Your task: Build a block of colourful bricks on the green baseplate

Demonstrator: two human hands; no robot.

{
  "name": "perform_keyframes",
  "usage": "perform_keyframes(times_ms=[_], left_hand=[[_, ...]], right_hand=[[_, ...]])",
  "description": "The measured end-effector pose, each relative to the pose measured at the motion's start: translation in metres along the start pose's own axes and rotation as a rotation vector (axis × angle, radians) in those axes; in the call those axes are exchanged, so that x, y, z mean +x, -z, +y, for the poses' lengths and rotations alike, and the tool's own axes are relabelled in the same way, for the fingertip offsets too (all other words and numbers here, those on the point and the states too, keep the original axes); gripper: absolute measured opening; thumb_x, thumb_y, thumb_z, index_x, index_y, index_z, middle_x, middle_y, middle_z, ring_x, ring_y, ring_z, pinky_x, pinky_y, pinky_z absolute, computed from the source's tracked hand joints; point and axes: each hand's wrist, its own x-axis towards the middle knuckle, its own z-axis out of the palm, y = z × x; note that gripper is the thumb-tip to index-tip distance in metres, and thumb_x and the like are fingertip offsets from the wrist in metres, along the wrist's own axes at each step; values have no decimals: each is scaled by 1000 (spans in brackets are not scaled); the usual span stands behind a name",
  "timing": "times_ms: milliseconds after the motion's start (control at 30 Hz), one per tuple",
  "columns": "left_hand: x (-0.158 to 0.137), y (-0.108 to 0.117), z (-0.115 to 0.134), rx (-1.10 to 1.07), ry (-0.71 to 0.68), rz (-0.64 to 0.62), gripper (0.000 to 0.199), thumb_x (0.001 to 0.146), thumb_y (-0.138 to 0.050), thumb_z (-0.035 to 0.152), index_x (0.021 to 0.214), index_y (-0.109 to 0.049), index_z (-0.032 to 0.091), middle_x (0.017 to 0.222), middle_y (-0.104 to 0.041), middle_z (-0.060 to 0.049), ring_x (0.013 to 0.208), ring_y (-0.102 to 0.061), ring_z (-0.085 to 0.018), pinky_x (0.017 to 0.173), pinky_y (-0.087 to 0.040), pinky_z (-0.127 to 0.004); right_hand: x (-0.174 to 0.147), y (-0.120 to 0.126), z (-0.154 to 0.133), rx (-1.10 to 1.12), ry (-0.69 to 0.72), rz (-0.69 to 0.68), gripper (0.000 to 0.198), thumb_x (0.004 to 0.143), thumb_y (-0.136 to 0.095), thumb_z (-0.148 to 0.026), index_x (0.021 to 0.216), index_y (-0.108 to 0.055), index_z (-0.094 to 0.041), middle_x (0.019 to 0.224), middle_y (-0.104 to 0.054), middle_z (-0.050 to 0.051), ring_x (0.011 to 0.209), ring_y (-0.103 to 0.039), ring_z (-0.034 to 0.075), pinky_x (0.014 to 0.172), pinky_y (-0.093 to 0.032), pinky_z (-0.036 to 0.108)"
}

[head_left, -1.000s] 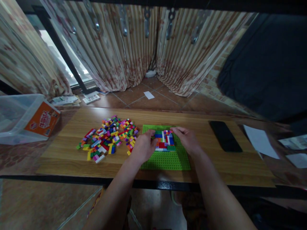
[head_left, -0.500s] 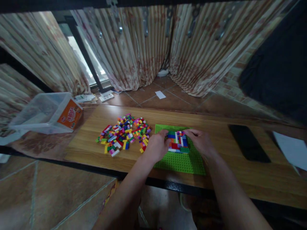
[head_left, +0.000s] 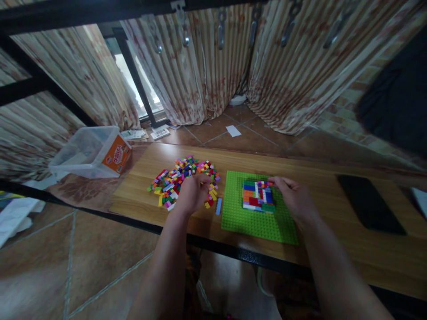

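Observation:
My left hand [head_left: 193, 193] hovers over the right side of a loose pile of small coloured toy bricks [head_left: 171, 182]. Its fingers are bent and apart, and no brick shows in them. A flat, many-coloured brick build [head_left: 256, 195] sits on a green studded baseplate [head_left: 260, 229]. My right hand [head_left: 292, 195] is at the build's far right corner, fingertips pinched on a small pinkish-red brick [head_left: 267, 183] there. Between pile and baseplate lies a light blue long brick [head_left: 218, 206], apart from both.
A clear plastic box [head_left: 83, 153] with an orange label stands left of the wooden tabletop [head_left: 140, 200]. A black flat slab [head_left: 370, 204] lies to the right, with white paper [head_left: 419, 200] beyond it. Striped curtains [head_left: 207, 80] hang behind.
My left hand has left the brick build and moved left over the pile. My right hand stays at the build's corner. The camera view has shifted left.

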Motion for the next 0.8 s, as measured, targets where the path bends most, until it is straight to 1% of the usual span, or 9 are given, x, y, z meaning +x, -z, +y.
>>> perform_keyframes(times_ms=[100, 233, 300, 367, 500, 600, 700, 800], left_hand=[[-5, 9, -13, 48, 96, 57, 22, 79, -55, 11, 86, -75, 19, 88, -76, -4, 87, -70, -20, 83, -53, -30], [-10, 12, -15, 137, 102, 40, 22, 80, -57, 13, 86, -76, 19, 86, -76, -6, 86, -70, -22, 82, -53, -30], [-9, 10, -11, 199, 76, 22, 23, 81, -55, 13, 86, -77, 21, 88, -76, -5, 86, -70, -21, 82, -53, -30], [-7, 5, -6, 247, 28, 13, 25, 82, -54, 13, 89, -77, 22, 95, -74, -5, 88, -69, -21, 83, -52, -30], [-3, -6, 6, 316, -67, -3, 22, 86, -57, 24, 99, -75, 24, 102, -72, -6, 95, -67, -22, 86, -52, -31], [-2, -13, 13, 391, -44, 0, 21, 86, -57, 26, 99, -73, 23, 101, -72, -8, 97, -67, -23, 85, -51, -31], [-2, -16, 18, 433, -13, 1, 20, 87, -55, 25, 94, -73, 21, 97, -72, -10, 95, -67, -24, 82, -52, -31], [-2, -19, 22, 462, 5, 4, 20, 87, -53, 24, 93, -72, 19, 96, -71, -11, 93, -68, -25, 82, -52, -32]], right_hand=[[0, 0, 3, 28, -5, 29, 35, 81, -60, -51, 90, -78, -21, 93, -78, 7, 93, -69, 26, 85, -51, 40], [-2, 2, 5, 47, -17, 42, 34, 80, -63, -49, 90, -78, -20, 91, -77, 7, 90, -70, 26, 82, -53, 40], [-3, 3, 5, 43, -14, 39, 34, 79, -64, -49, 90, -78, -20, 90, -77, 7, 90, -70, 26, 82, -53, 40], [-3, 4, 5, 35, -9, 41, 34, 79, -64, -50, 90, -78, -21, 90, -77, 6, 90, -70, 26, 83, -53, 40], [-4, 4, 4, 25, 12, 49, 34, 78, -66, -51, 91, -78, -21, 88, -77, 6, 87, -70, 26, 81, -53, 40], [-4, 4, 3, 33, 19, 47, 36, 78, -67, -52, 92, -77, -21, 90, -78, 6, 88, -70, 26, 83, -54, 40], [-4, 4, 2, 43, 22, 42, 34, 77, -68, -52, 89, -78, -21, 92, -78, 6, 91, -70, 26, 85, -53, 41], [-4, 3, 0, 60, 16, 36, 32, 76, -69, -51, 87, -78, -22, 91, -78, 6, 90, -70, 27, 84, -53, 41]])
